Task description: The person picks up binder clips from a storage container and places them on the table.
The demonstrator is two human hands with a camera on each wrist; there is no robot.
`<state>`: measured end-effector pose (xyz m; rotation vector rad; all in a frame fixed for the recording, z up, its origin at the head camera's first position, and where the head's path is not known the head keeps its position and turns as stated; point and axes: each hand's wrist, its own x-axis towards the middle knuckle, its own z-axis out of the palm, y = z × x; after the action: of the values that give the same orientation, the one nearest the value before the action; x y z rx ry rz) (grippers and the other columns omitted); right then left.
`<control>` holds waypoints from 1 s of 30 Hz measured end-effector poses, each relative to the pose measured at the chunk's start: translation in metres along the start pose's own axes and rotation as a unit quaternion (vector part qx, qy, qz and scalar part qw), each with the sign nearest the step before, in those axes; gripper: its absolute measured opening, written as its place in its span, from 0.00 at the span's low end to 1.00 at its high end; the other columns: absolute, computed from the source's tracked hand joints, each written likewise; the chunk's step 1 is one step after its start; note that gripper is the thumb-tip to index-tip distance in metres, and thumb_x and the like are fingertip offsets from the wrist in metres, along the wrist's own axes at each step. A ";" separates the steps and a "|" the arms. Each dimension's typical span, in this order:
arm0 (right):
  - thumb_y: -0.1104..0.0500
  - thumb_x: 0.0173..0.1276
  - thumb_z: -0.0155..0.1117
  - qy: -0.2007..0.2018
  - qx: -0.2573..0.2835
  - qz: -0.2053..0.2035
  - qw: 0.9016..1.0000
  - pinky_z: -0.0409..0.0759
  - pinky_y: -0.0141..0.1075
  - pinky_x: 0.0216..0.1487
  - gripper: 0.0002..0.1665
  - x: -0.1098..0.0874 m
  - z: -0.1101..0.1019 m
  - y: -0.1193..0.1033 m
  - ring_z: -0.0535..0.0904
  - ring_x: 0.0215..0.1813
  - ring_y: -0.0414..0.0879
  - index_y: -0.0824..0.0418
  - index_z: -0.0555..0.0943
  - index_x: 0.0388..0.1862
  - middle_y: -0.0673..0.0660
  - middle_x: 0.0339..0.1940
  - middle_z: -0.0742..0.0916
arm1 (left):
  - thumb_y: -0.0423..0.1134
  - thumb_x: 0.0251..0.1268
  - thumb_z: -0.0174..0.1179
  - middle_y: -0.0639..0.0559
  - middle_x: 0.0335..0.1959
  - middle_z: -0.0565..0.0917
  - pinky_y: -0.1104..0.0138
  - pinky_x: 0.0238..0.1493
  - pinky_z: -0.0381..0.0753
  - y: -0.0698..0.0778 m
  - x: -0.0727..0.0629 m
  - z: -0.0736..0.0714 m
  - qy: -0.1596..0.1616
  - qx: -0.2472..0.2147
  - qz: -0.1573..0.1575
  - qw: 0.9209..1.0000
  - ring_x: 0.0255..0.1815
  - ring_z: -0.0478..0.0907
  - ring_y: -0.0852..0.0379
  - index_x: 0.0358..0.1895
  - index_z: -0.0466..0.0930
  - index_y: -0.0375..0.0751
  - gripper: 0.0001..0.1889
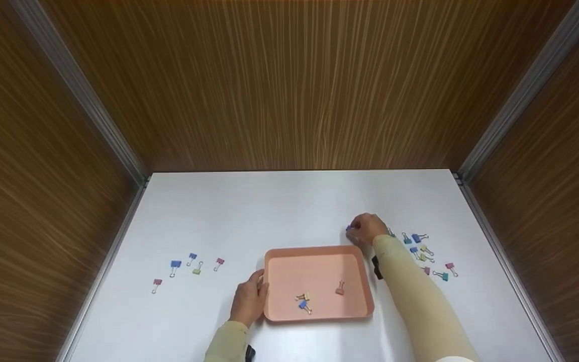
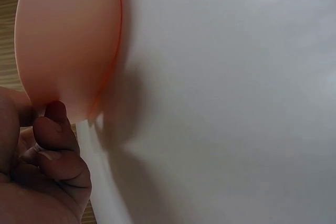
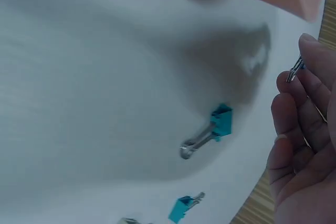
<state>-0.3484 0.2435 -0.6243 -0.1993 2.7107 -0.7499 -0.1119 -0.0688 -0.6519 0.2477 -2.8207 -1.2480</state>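
Observation:
A pink tray lies on the white table with a yellow binder clip, a blue binder clip and a pink binder clip inside. My left hand holds the tray's left side, thumb at the rim. In the left wrist view its other fingers are curled by the outer wall. Beyond the tray's far right corner, my right hand pinches a blue binder clip by its wire handles; these show between thumb and fingertips in the right wrist view.
Several clips are scattered right of the tray, among them a blue clip, a teal clip and a pink clip. To the left lie more, including a blue clip and a yellow clip. Wood-grain panels enclose the table.

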 end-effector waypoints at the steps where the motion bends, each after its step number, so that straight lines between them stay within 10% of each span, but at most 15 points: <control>1: 0.53 0.60 0.71 0.000 0.004 0.003 1.000 0.79 0.46 0.47 0.16 -0.003 0.000 0.000 0.81 0.43 0.51 0.60 0.84 0.45 0.56 0.40 0.85 | 0.37 0.69 0.57 0.42 0.57 0.80 0.56 0.57 0.75 0.000 0.000 0.000 -0.001 0.000 0.000 1.000 0.58 0.77 0.46 0.64 0.71 0.38 0.21; 11: 0.54 0.63 0.68 0.017 0.041 0.027 0.999 0.78 0.51 0.51 0.17 -0.031 0.000 -0.010 0.80 0.45 0.54 0.61 0.83 0.48 0.57 0.41 0.85 | 0.38 0.70 0.57 0.42 0.55 0.81 0.56 0.57 0.76 0.000 -0.002 0.001 -0.005 -0.001 -0.005 1.000 0.57 0.78 0.46 0.64 0.71 0.39 0.21; 30: 0.51 0.62 0.69 0.044 -0.015 0.002 0.999 0.79 0.50 0.49 0.16 -0.012 0.016 0.016 0.82 0.44 0.54 0.59 0.85 0.45 0.57 0.40 0.86 | 0.39 0.70 0.57 0.44 0.54 0.82 0.56 0.56 0.76 -0.003 -0.002 0.000 0.000 -0.008 0.010 1.000 0.55 0.79 0.47 0.64 0.72 0.39 0.21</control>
<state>-0.3318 0.2522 -0.6427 -0.1714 2.8070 -0.7333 -0.1095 -0.0699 -0.6541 0.2199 -2.8050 -1.2652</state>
